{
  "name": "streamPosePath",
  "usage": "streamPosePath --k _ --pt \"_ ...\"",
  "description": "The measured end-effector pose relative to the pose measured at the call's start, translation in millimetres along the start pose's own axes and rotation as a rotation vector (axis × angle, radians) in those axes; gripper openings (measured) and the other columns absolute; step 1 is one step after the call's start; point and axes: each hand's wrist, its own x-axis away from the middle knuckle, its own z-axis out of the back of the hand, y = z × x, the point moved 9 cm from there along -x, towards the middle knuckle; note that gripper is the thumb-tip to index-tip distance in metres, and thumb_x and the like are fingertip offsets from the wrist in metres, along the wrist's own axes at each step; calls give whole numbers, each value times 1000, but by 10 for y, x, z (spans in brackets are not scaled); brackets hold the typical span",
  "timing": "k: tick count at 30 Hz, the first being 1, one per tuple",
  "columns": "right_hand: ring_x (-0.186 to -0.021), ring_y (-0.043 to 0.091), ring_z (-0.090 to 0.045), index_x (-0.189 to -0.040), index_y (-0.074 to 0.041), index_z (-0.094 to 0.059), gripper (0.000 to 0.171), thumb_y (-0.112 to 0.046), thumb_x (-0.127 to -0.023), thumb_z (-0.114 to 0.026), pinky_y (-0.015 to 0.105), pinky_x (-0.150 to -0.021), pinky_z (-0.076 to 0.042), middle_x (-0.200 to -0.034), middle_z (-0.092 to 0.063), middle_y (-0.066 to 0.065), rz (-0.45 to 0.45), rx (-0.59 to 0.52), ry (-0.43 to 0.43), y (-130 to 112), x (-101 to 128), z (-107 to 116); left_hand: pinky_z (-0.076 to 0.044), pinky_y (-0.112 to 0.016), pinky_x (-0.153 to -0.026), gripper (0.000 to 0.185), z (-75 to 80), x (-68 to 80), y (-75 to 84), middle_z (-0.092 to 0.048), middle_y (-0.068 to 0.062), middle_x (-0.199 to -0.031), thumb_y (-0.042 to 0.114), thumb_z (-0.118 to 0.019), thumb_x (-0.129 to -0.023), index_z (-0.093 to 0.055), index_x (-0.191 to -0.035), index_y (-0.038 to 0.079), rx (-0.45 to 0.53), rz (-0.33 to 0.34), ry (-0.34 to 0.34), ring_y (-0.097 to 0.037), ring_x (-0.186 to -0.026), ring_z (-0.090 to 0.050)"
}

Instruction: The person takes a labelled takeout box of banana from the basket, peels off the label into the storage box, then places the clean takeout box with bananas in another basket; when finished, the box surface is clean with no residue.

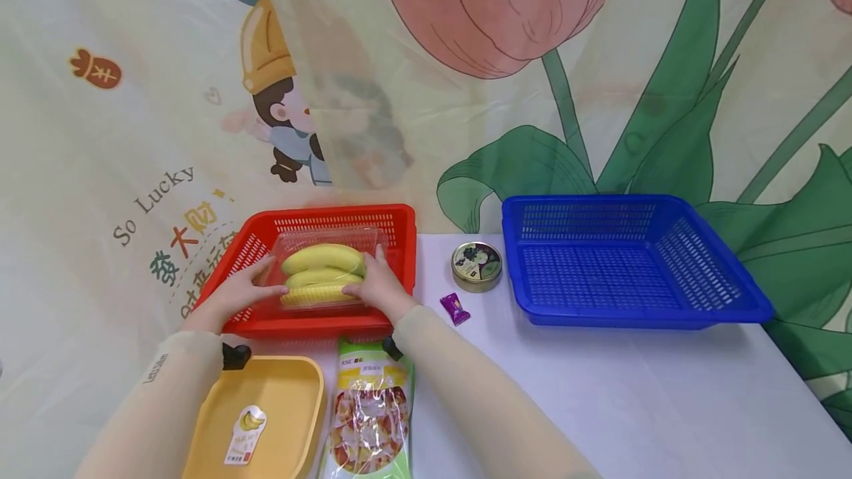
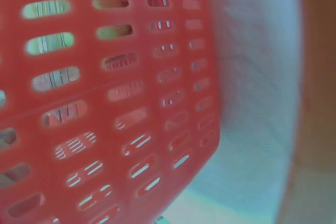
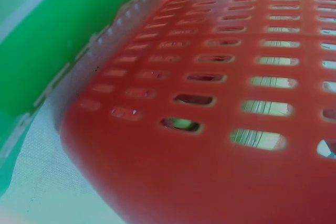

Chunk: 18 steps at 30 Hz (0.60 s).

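Note:
In the head view, a clear plastic box (image 1: 297, 240) with yellow bananas (image 1: 325, 256) inside is in the red basket (image 1: 313, 327). A yellow, ridged strip shows along its front; whether this is another food, I cannot tell. My left hand (image 1: 242, 291) holds the box's left side, thumb at the front. At its right side my right hand (image 1: 382, 286) holds it too, fingers toward the back corner. Both wrist views are filled by the basket's slotted wall (image 2: 118, 95), (image 3: 210, 171), which hides most of the hands.
A yellow tray (image 1: 286, 390) with a banana sticker and a green-edged food packet (image 1: 369, 420) lie in front of the red basket. To its right are a round tin (image 1: 476, 266), a purple wrapped candy (image 1: 455, 309) and a blue basket (image 1: 639, 314).

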Motion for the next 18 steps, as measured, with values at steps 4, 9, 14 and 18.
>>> streamPosePath --k 4,9,14,18 --pt "-135 28 -30 -141 -6 -29 80 -27 -76 -72 35 -108 -32 -154 -5 10 5 30 7 -4 -9 -5 -49 -48 -86 101 -2 -5 -25 -21 -26 -144 58 -62 -74 -2 -147 21 11 11 7 -45 -120 -31" --pt "-134 29 -31 -141 -5 -30 80 -25 -76 -72 35 -108 -32 -153 -6 12 17 50 15 -5 -30 -14 -49 -49 -86 102 -3 -8 -41 -23 -26 -143 60 -61 -73 -2 -147 22 17 16 9 -44 -119 -33" --pt "-134 28 -31 -140 -5 -31 80 -27 -76 -72 34 -107 -33 -153 -7 13 18 69 22 8 -39 -15 -49 -50 -86 103 -19 -5 -37 -23 -26 -144 61 -61 -72 -1 -147 23 18 17 7 -44 -119 -33" --pt "-136 30 -26 -141 -6 -31 79 -29 -77 -71 35 -108 -32 -153 -8 11 1 64 30 24 -34 0 -49 -50 -85 102 0 5 -3 -26 -24 -143 60 -62 -72 -1 -147 26 31 10 13 -43 -119 -35"
